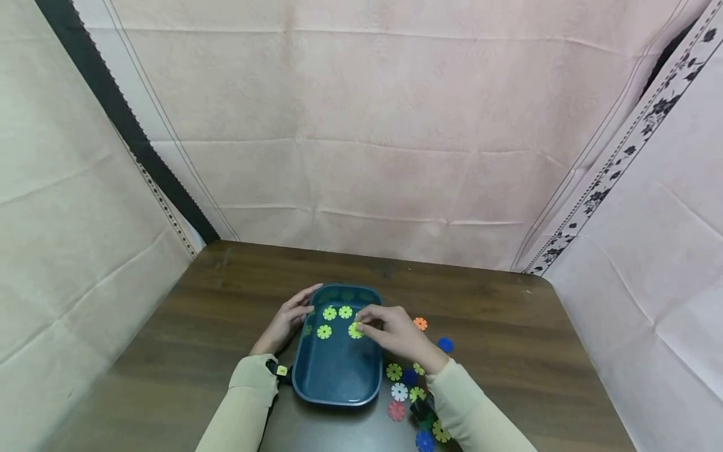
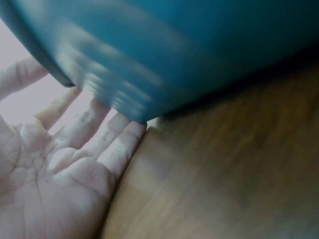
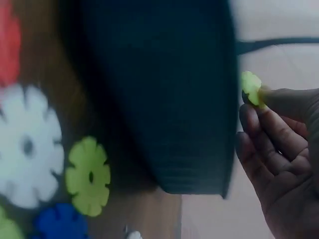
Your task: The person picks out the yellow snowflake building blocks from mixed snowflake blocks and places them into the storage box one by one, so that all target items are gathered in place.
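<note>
A dark blue tray (image 1: 337,376) stands before me, with several yellow-green notched plastic discs (image 1: 324,331) lying at its far end. My left hand (image 1: 287,321) holds the tray's left side: the thumb lies at the rim and the fingertips rest against the outer wall (image 2: 124,59). Over the tray's right side, my right hand (image 1: 395,329) pinches a yellow-green notched disc (image 3: 252,88) between thumb and fingertips. That disc shows above the rim in the right wrist view.
Loose notched discs lie right of the tray: white (image 1: 399,392), pink-red (image 1: 396,411), blue (image 1: 425,441), orange (image 1: 420,323) and several yellow-green. Some are partly hidden under my right wrist. The brown wooden table (image 1: 497,351) meets hanging cloth (image 1: 367,157) behind and at both sides.
</note>
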Demonstrator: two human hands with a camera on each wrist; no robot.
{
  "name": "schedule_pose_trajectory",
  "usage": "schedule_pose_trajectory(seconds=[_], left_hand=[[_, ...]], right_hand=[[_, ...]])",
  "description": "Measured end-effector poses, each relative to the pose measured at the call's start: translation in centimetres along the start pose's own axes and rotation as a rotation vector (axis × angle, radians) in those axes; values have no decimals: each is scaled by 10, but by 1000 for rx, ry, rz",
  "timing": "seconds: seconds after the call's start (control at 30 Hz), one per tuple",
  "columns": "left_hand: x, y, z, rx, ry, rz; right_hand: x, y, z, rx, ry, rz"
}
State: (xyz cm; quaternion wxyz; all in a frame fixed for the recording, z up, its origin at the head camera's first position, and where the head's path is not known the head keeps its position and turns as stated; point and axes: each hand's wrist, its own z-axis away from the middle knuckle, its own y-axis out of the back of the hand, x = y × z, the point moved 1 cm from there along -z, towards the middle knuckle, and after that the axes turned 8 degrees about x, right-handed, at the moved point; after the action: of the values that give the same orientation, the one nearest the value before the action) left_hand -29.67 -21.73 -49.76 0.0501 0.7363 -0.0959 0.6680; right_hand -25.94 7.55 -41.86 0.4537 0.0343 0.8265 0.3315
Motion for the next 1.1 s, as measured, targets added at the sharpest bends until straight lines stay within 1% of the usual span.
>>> schedule_pose_trajectory(seconds=[0.1,0.2,0.33,0.47,0.63,0.8,0.93,1.1], left_hand=[[0,1,0,0,2,0],[-1,1,0,-14,4,-2],[-1,2,1,-16,3,-1],[1,2,1,-11,5,-2],[3,2,0,-14,1,-3],[3,2,0,-4,6,2],[2,2,0,-10,5,5],[2,2,0,-17,5,7]], right_hand=[[8,-15,-20,-123,44,85],[16,-26,-34,-209,51,158],[20,-36,-48,-288,40,247],[21,-40,-56,-342,49,320],[22,-43,-58,-343,52,366],[24,-44,-57,-298,57,383],[26,-45,-56,-254,53,370],[25,-44,-54,-227,68,341]])
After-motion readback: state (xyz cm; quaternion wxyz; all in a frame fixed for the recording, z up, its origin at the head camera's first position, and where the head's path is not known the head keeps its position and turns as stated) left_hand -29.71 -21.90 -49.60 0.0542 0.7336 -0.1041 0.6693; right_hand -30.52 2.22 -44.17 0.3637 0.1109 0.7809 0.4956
